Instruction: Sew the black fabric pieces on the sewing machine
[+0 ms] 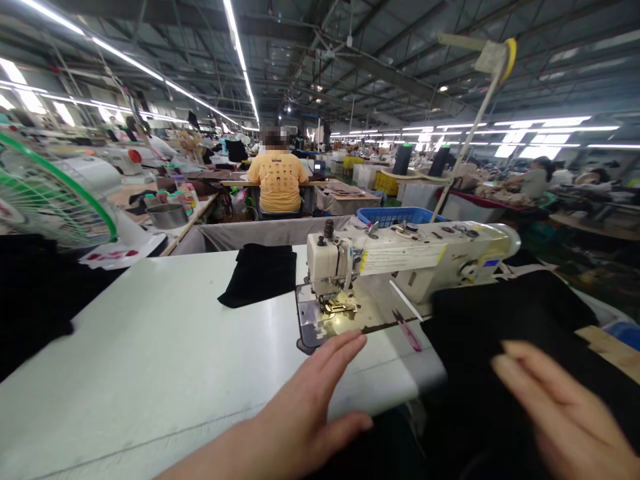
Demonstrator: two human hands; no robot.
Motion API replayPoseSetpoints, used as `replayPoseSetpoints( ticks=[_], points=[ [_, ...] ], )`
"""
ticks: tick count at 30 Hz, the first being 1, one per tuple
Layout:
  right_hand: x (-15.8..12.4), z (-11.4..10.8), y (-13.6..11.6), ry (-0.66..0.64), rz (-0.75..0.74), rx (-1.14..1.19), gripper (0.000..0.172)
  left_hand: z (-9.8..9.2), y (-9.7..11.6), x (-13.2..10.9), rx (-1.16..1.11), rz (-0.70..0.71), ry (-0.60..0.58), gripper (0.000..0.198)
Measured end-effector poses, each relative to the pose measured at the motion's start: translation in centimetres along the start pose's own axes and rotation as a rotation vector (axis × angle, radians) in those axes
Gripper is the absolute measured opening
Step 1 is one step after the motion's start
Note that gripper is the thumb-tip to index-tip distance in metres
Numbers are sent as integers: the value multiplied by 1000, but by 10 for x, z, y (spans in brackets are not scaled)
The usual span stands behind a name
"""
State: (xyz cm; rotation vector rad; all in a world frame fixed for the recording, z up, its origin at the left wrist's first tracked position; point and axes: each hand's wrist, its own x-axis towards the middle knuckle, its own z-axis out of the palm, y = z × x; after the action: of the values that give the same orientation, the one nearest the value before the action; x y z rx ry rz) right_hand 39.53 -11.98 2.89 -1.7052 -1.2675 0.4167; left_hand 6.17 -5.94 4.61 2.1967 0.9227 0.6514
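Note:
My left hand [315,393] is over the front edge of the pale table, fingers stretched out and thumb apart, with nothing in it. Ahead of its fingertips stands a sewing machine [395,257], its needle area lit. At the right, my right hand [565,407] is blurred by motion. Its fingertips are pinched together at the black fabric [470,333], which hangs over the table's right end. Small pink-handled thread snips [409,333] lie by the machine bed. Left of the machine, a folded black fabric piece [263,270] lies on the table.
A dark fabric pile [35,300] and a green-rimmed fan [100,193] are at the left. Behind the machine sits a blue basket [395,215]. A thread stand pole [470,140] rises at the right. A person in a yellow shirt [279,181] sits ahead, facing away.

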Motion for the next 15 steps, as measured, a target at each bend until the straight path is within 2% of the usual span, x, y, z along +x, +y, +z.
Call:
replayPoseSetpoints(
  ticks=[2,4,5,7,9,10,11,12,13,15],
  points=[
    [-12,29,-40,-342,15,192,43,1,24,-2,-245,-41,-45,87],
    [-13,55,-75,-717,-12,373,36,-2,37,0,-501,-115,-62,72],
    [-9,66,-89,-833,11,466,36,-5,38,2,-601,-167,-11,62],
    [1,81,-106,-847,53,622,38,-15,33,8,-668,-229,227,55],
    [9,88,-113,-835,83,728,39,-31,20,13,-586,-137,494,68],
    [11,89,-116,-857,83,761,40,-41,14,15,-525,-50,562,81],
    [12,89,-117,-898,78,787,41,-52,8,16,-468,32,578,93],
    [12,88,-119,-949,68,809,42,-61,4,16,-422,86,542,102],
    [12,86,-122,-1004,59,827,43,-69,3,16,-384,104,467,107],
    [11,82,-127,-1094,60,861,43,-78,5,16,-361,48,251,108]
  ],
)
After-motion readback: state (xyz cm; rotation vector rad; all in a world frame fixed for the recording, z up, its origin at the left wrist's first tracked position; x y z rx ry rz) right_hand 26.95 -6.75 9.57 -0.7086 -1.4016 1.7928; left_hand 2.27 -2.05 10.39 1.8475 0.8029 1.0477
